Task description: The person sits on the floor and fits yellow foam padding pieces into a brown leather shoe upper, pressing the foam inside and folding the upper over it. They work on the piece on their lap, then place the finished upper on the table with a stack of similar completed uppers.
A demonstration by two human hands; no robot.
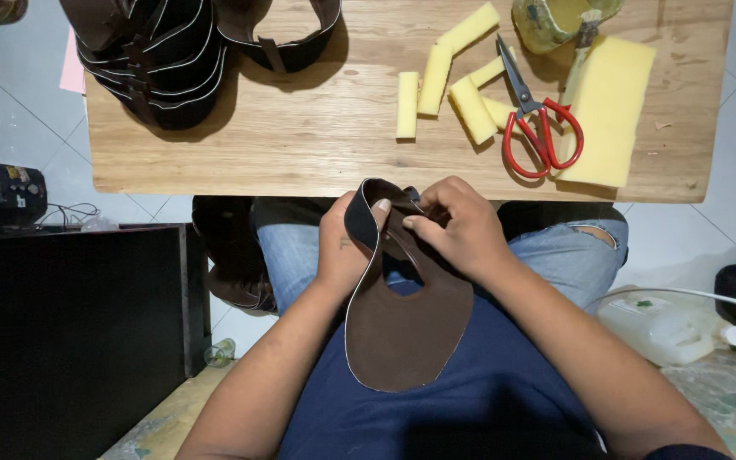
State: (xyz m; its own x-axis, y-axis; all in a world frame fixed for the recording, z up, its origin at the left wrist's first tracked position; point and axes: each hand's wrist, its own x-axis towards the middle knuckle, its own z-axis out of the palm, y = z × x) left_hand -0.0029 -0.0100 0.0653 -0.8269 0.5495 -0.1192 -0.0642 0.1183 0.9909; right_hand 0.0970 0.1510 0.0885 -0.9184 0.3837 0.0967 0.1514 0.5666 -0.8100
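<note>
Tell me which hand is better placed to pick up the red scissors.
Right, probably. The right hand is on the same side as the red scissors on the table, while the left hand grips the brown leather piece farther away.

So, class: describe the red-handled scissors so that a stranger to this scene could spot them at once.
Start at the wooden table and go to its right end, where yellow foam strips lie beside a large yellow foam sheet. The scissors lie between them, blades pointing away from the person; they are the only red and metal thing among soft yellow pieces.

We saw a wooden tabletop point(300, 145) bearing yellow foam strips point(436, 81), red scissors point(538, 128), a foam sheet point(611, 111) and stacked dark leather pieces point(155, 60).
</note>
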